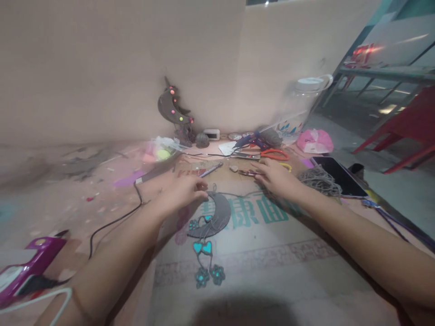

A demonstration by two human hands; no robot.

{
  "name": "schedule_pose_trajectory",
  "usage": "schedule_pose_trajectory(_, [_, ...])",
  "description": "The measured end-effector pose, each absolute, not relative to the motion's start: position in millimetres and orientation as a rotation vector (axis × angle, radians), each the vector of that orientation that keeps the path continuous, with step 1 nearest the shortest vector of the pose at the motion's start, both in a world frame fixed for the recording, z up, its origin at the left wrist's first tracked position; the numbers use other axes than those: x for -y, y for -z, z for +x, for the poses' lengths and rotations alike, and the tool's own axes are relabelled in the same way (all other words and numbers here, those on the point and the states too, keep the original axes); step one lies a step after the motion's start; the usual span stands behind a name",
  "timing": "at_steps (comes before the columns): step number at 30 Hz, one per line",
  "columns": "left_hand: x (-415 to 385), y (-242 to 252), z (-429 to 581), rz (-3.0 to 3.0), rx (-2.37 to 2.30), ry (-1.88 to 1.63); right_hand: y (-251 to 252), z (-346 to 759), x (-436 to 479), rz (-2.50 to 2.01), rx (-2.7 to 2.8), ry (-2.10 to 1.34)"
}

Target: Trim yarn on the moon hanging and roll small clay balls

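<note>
The crescent ornament [223, 213] lies just right of the nearer left hand [186, 191], fingers half-curled, seemingly empty; whether the right hand [277, 177] grips anything, I cannot tell.

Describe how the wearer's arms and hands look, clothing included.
The left hand and right hand wear no gloves. No sleeve shows on the left forearm or right forearm, and no watch at either wrist. Blur hides finer details.
</note>
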State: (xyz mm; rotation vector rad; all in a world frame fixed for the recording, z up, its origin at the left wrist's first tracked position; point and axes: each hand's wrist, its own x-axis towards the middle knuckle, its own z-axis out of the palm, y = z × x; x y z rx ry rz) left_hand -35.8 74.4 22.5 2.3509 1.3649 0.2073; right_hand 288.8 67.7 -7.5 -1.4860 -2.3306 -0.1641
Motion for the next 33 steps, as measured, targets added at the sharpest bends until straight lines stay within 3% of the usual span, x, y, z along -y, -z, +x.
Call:
schedule_pose_trajectory(5, [-78,-11,-32,2.272,-1.304,-0.184,-9,269,-51,-1.354,2.233,-0.071])
schedule_pose_trajectory(11, [-52,-57,-27,1.932,-1.230,-0.350,-35,229,-8,-1.206,2.119,-0.750])
schedule_pose_trajectory(17, [-17,-87,-15,1.799,-1.152,-0.612,-57,217,19,-1.162,1.834,-1.039])
schedule_pose_trajectory(29, [-11,-82,-18,2.018,-1.118,-0.622,-74,226,15,-1.149,1.874,-1.037])
schedule_pose_trajectory(33, [-16,-91,-27,2.105,-1.153,-0.702,-79,258,-9,-1.233,1.788,-0.715])
